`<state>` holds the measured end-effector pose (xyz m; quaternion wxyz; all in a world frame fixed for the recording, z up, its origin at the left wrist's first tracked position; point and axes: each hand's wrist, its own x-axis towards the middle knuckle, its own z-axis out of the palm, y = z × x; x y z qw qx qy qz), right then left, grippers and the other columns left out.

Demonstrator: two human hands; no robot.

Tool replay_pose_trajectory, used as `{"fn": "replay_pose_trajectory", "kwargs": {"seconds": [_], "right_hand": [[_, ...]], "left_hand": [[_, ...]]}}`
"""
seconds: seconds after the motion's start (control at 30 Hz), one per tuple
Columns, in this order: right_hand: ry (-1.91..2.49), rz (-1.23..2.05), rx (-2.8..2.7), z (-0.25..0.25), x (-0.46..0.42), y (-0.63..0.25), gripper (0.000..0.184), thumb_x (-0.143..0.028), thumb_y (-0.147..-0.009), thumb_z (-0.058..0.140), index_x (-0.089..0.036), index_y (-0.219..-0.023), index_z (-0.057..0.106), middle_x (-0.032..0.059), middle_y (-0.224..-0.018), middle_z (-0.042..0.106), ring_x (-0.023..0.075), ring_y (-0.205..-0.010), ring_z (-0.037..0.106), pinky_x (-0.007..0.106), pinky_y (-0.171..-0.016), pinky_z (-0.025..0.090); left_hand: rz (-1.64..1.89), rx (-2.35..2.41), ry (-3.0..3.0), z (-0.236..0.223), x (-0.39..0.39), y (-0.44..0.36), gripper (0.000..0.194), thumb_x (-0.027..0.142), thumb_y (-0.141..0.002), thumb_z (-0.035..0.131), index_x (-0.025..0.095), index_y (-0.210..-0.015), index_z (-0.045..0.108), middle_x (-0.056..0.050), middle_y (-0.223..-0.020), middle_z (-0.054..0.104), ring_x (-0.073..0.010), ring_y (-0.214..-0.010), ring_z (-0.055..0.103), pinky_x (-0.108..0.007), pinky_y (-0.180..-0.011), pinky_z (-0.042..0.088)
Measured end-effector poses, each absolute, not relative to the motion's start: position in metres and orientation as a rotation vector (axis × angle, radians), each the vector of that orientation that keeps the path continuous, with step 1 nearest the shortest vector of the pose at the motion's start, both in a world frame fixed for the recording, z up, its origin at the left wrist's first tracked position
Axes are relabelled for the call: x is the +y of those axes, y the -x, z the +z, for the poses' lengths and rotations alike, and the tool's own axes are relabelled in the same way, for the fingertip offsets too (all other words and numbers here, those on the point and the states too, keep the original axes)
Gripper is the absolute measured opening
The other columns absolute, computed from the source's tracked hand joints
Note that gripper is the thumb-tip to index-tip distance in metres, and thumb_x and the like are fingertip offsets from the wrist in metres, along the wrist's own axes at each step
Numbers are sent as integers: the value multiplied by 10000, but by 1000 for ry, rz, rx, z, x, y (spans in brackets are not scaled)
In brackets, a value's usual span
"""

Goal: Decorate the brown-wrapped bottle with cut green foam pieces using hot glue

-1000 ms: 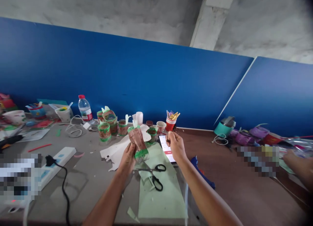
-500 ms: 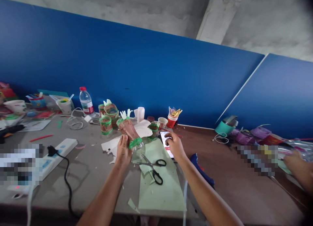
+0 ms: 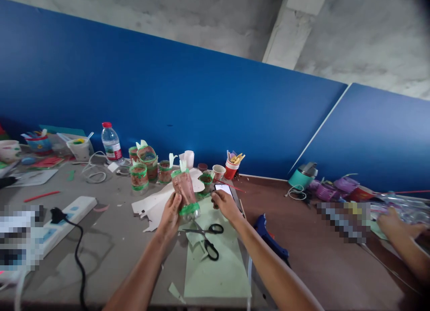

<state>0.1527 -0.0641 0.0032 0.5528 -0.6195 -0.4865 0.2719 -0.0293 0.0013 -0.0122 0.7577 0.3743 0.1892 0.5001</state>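
My left hand (image 3: 170, 214) is closed around a tilted brown container (image 3: 186, 188) with green bands, a clear base and pale paper strips at its top. To the right, my right hand (image 3: 227, 204) has its fingers curled together in front of a phone (image 3: 223, 188) with a lit screen. Whether anything sits between those fingertips is hidden. Below both hands, black-handled scissors (image 3: 210, 239) lie spread on a pale green sheet (image 3: 218, 275). Cut white paper (image 3: 151, 206) lies left of the container. Similar brown-and-green containers (image 3: 139, 176) stand behind it.
A red cup of sticks (image 3: 231, 169) and a white cup (image 3: 218, 171) stand by the blue partition (image 3: 201, 109). A blue glue gun (image 3: 268, 239) lies right of my forearm. At left are a power strip (image 3: 79, 211) and water bottle (image 3: 111, 143). Another person's hand (image 3: 396, 226) is far right.
My right hand has drawn left and its fingers have curled in, away from the phone's screen. The container in my left hand stands more upright. The view has shifted slightly right.
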Motion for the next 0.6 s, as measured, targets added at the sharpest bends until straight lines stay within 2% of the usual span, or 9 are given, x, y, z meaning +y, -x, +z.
{"fn": "replay_pose_trajectory", "kwargs": {"seconds": [0.13, 0.27, 0.43, 0.6], "right_hand": [[1355, 829, -1260, 4, -72, -140, 436, -561, -786, 587, -158, -941, 644, 44, -784, 653, 170, -685, 615, 290, -630, 497], [1234, 951, -1364, 5, -81, -127, 537, -582, -753, 649, -177, -1104, 619, 81, -1024, 663, 230, -943, 620, 362, -834, 493], [1169, 1031, -1350, -11, -81, -124, 657, -487, -716, 732, -172, -1245, 500, 114, -1149, 622, 265, -1019, 613, 415, -895, 482], [1193, 860, -1377, -21, -80, -123, 599, -295, -712, 740, -184, -1246, 492, 109, -1224, 616, 277, -1109, 586, 438, -972, 447]], "left_hand": [[1023, 376, -897, -13, -5, 24, 491, 472, -679, 760, 177, -1052, 634, -70, -1033, 719, -240, -959, 667, -318, -819, 523], [1027, 370, -972, -21, -3, 22, 531, 471, -694, 748, 162, -1112, 639, -104, -1113, 700, -288, -1074, 623, -375, -923, 482], [979, 376, -1093, -37, 5, 20, 532, 488, -721, 717, 149, -1126, 661, -121, -1158, 685, -316, -1124, 592, -413, -980, 444], [970, 396, -1111, -41, 6, 18, 554, 486, -742, 693, 151, -1181, 641, -118, -1161, 689, -319, -1136, 591, -442, -1010, 424]]}}
